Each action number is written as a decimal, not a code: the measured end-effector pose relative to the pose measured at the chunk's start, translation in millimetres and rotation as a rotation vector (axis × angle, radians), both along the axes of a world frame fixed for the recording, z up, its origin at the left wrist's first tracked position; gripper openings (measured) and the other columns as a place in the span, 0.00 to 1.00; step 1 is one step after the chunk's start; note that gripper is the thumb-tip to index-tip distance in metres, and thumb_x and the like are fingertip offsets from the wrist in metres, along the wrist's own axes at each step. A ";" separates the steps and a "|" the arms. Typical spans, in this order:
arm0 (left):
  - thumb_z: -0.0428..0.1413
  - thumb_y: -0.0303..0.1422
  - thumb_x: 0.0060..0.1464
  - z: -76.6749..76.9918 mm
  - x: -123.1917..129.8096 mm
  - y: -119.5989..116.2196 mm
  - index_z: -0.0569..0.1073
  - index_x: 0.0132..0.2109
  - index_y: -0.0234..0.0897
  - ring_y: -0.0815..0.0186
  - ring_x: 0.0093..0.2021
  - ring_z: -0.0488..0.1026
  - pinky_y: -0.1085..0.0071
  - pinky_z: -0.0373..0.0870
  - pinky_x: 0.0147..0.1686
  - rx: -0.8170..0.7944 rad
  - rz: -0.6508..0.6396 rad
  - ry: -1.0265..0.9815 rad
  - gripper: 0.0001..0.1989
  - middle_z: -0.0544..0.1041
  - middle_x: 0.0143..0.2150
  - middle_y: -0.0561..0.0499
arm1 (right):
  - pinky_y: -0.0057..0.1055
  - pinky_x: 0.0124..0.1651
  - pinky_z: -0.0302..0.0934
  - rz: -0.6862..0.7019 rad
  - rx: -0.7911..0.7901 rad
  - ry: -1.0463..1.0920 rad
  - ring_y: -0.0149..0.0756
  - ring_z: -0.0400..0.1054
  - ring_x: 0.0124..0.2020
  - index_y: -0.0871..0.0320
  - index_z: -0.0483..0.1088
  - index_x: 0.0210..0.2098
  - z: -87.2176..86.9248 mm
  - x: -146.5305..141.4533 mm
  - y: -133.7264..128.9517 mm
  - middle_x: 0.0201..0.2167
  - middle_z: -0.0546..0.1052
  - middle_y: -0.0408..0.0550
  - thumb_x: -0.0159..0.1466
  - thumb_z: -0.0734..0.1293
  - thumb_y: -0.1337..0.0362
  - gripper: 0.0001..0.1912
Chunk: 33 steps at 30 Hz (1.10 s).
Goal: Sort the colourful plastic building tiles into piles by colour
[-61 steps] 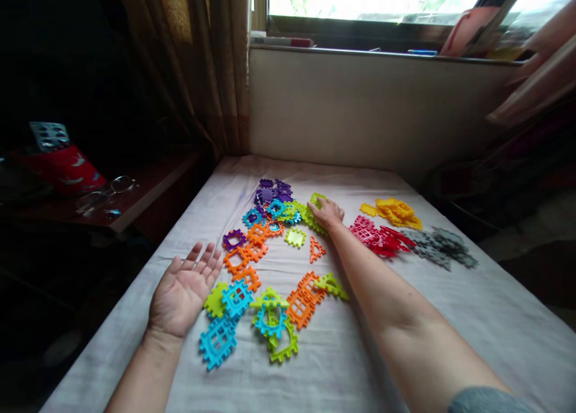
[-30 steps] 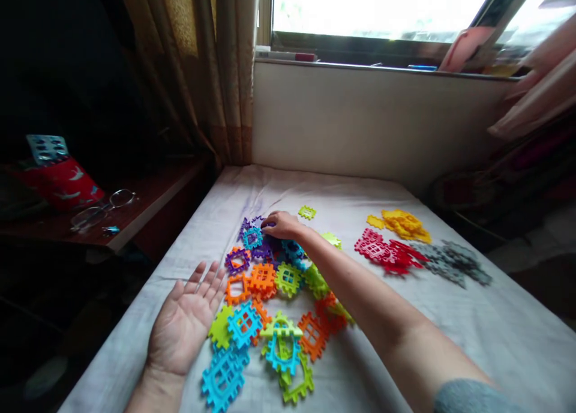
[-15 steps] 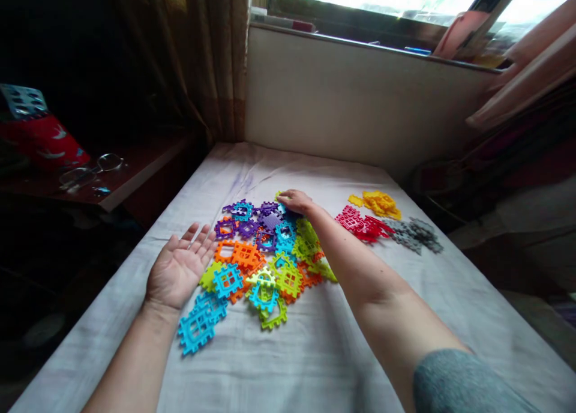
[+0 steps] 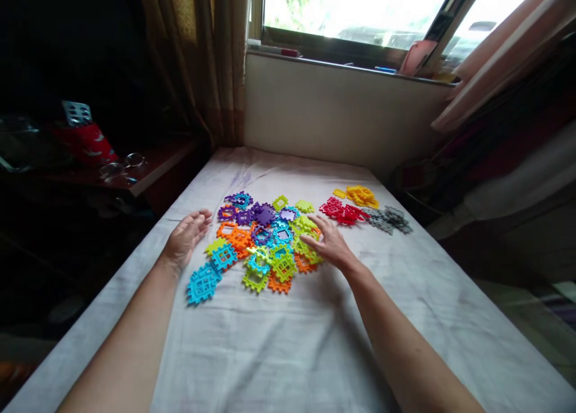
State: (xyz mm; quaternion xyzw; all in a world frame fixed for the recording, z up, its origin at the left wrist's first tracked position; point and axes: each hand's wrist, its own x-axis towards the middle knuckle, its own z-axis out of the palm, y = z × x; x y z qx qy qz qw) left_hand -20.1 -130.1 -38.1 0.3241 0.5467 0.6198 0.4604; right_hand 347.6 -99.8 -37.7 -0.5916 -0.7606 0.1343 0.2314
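Mixed plastic interlocking tiles with toothed edges lie in a loose pile on the sheet between my hands. Purple tiles (image 4: 264, 215) are at the back, orange tiles (image 4: 240, 239) in the middle left, and lime green tiles (image 4: 283, 266) at the front and right. A pair of blue tiles (image 4: 204, 284) sticks out at the front left. My left hand (image 4: 186, 238) is open and empty at the pile's left side, its fingers slightly bent. Over the right edge of the pile, my right hand (image 4: 332, 244) is open with fingers spread, close to the green tiles.
Separate heaps of red tiles (image 4: 344, 212), yellow tiles (image 4: 361, 195) and grey tiles (image 4: 389, 220) lie at the back right of the bed sheet (image 4: 270, 353). Eyeglasses (image 4: 121, 168) and a red pouch (image 4: 92, 144) rest on the dark side table (image 4: 166, 155) at left. A wall stands behind.
My right hand has drawn back from the far side of the pile to its right edge. A green tile at the back is now uncovered. The view has shifted, and my left hand has turned.
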 end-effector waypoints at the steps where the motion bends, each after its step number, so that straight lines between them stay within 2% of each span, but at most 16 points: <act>1: 0.66 0.41 0.42 -1.3 -5.8 -6.2 0.78 0.41 0.40 0.54 0.58 0.72 0.60 0.66 0.61 -0.040 -0.027 0.138 0.18 0.80 0.49 0.45 | 0.55 0.68 0.53 -0.020 -0.052 -0.047 0.53 0.55 0.70 0.49 0.64 0.66 -6.3 8.8 -13.6 0.69 0.63 0.58 0.58 0.73 0.44 0.41; 3: 0.69 0.41 0.37 -7.7 -13.9 -23.7 0.79 0.41 0.40 0.49 0.62 0.69 0.58 0.62 0.64 -0.094 -0.071 0.409 0.22 0.79 0.51 0.43 | 0.60 0.68 0.49 -0.025 -0.136 -0.128 0.59 0.51 0.72 0.49 0.60 0.69 -18.3 18.5 -36.6 0.71 0.59 0.61 0.52 0.76 0.45 0.50; 6: 0.71 0.48 0.31 -26.8 -4.7 -55.3 0.78 0.49 0.40 0.41 0.69 0.60 0.50 0.48 0.70 -0.083 -0.096 0.736 0.35 0.72 0.63 0.37 | 0.62 0.69 0.45 0.009 -0.148 -0.181 0.61 0.50 0.72 0.48 0.60 0.70 -30.9 6.9 -59.4 0.70 0.59 0.62 0.50 0.78 0.47 0.51; 8: 0.69 0.52 0.33 -41.3 18.1 -71.2 0.75 0.56 0.41 0.38 0.71 0.55 0.45 0.42 0.70 -0.046 -0.141 0.926 0.42 0.65 0.68 0.35 | 0.60 0.69 0.47 0.013 -0.084 -0.161 0.60 0.52 0.71 0.48 0.61 0.69 -35.8 -15.5 -67.5 0.69 0.61 0.61 0.53 0.77 0.48 0.47; 11: 0.66 0.52 0.41 -53.3 61.6 -75.2 0.69 0.63 0.43 0.41 0.73 0.50 0.44 0.43 0.70 0.061 -0.154 1.092 0.43 0.58 0.72 0.37 | 0.55 0.67 0.53 0.000 0.004 -0.053 0.56 0.57 0.68 0.50 0.63 0.68 -41.4 -51.8 -70.8 0.67 0.64 0.60 0.56 0.75 0.53 0.42; 13: 0.65 0.49 0.44 -52.0 82.8 -64.5 0.68 0.64 0.42 0.41 0.74 0.48 0.44 0.46 0.69 0.116 -0.126 1.107 0.41 0.57 0.73 0.37 | 0.48 0.67 0.56 0.042 0.065 0.080 0.50 0.57 0.69 0.53 0.63 0.67 -44.3 -65.2 -67.9 0.68 0.63 0.59 0.59 0.73 0.56 0.38; 15: 0.64 0.46 0.46 -46.3 91.1 -48.2 0.68 0.63 0.42 0.43 0.73 0.50 0.46 0.49 0.69 0.185 -0.083 1.057 0.37 0.56 0.73 0.37 | 0.44 0.66 0.59 0.030 0.117 0.226 0.46 0.58 0.68 0.54 0.65 0.66 -46.1 -65.2 -62.5 0.67 0.64 0.58 0.61 0.69 0.58 0.33; 18: 0.59 0.46 0.53 -38.2 84.6 -26.9 0.69 0.61 0.41 0.47 0.72 0.55 0.51 0.50 0.70 0.251 0.050 0.917 0.31 0.61 0.69 0.37 | 0.40 0.60 0.66 -0.128 0.134 0.405 0.42 0.68 0.60 0.55 0.70 0.60 -47.4 -46.6 -56.2 0.61 0.71 0.57 0.65 0.63 0.61 0.24; 20: 0.54 0.49 0.56 -36.5 77.1 -23.0 0.69 0.61 0.40 0.50 0.70 0.57 0.53 0.50 0.70 0.274 0.110 0.847 0.29 0.64 0.67 0.36 | 0.38 0.54 0.70 -0.216 0.113 0.457 0.40 0.73 0.52 0.55 0.74 0.54 -46.9 -32.1 -58.2 0.54 0.76 0.56 0.66 0.61 0.62 0.19; 21: 0.53 0.50 0.58 -36.6 74.8 -25.1 0.69 0.61 0.39 0.50 0.71 0.57 0.54 0.50 0.70 0.277 0.104 0.846 0.29 0.64 0.67 0.36 | 0.38 0.53 0.70 -0.218 0.102 0.452 0.40 0.74 0.50 0.55 0.75 0.52 -46.1 -26.7 -61.5 0.51 0.78 0.55 0.66 0.61 0.61 0.18; 23: 0.53 0.52 0.57 -38.1 75.0 -36.7 0.68 0.62 0.39 0.48 0.72 0.54 0.51 0.49 0.70 0.265 0.012 0.926 0.32 0.61 0.69 0.35 | 0.40 0.55 0.68 -0.122 0.094 0.368 0.42 0.73 0.51 0.54 0.75 0.51 -43.3 -21.9 -71.6 0.50 0.79 0.54 0.65 0.66 0.57 0.18; 24: 0.56 0.53 0.55 -38.9 77.4 -45.0 0.67 0.64 0.40 0.47 0.73 0.51 0.48 0.47 0.70 0.254 -0.059 0.995 0.35 0.59 0.71 0.35 | 0.42 0.58 0.66 -0.041 0.097 0.294 0.44 0.71 0.55 0.53 0.75 0.53 -41.5 -22.4 -77.5 0.53 0.78 0.54 0.62 0.69 0.55 0.21; 26: 0.63 0.53 0.47 -40.1 85.1 -62.1 0.65 0.67 0.44 0.43 0.75 0.46 0.42 0.42 0.70 0.240 -0.212 1.142 0.42 0.55 0.74 0.37 | 0.47 0.65 0.60 0.117 0.107 0.134 0.49 0.65 0.63 0.50 0.72 0.59 -37.8 -27.5 -88.1 0.62 0.72 0.55 0.53 0.77 0.51 0.35; 28: 0.66 0.51 0.43 -40.0 92.9 -74.7 0.63 0.68 0.47 0.42 0.75 0.45 0.39 0.39 0.69 0.244 -0.324 1.244 0.46 0.53 0.75 0.39 | 0.49 0.67 0.57 0.172 0.113 0.035 0.52 0.60 0.67 0.49 0.69 0.62 -35.5 -34.4 -94.1 0.66 0.67 0.56 0.49 0.79 0.49 0.43; 30: 0.65 0.48 0.46 -38.8 97.4 -79.2 0.64 0.68 0.47 0.43 0.75 0.47 0.39 0.40 0.69 0.245 -0.316 1.274 0.43 0.53 0.75 0.39 | 0.48 0.66 0.58 0.112 0.127 0.041 0.50 0.63 0.65 0.51 0.70 0.61 -35.5 -39.5 -94.3 0.65 0.69 0.56 0.54 0.76 0.51 0.37; 33: 0.60 0.43 0.53 -36.8 96.0 -74.6 0.68 0.64 0.45 0.46 0.73 0.53 0.43 0.44 0.70 0.250 -0.156 1.217 0.32 0.59 0.73 0.40 | 0.42 0.61 0.64 -0.040 0.140 0.166 0.44 0.71 0.56 0.53 0.74 0.55 -39.7 -39.9 -87.4 0.55 0.77 0.54 0.63 0.69 0.59 0.21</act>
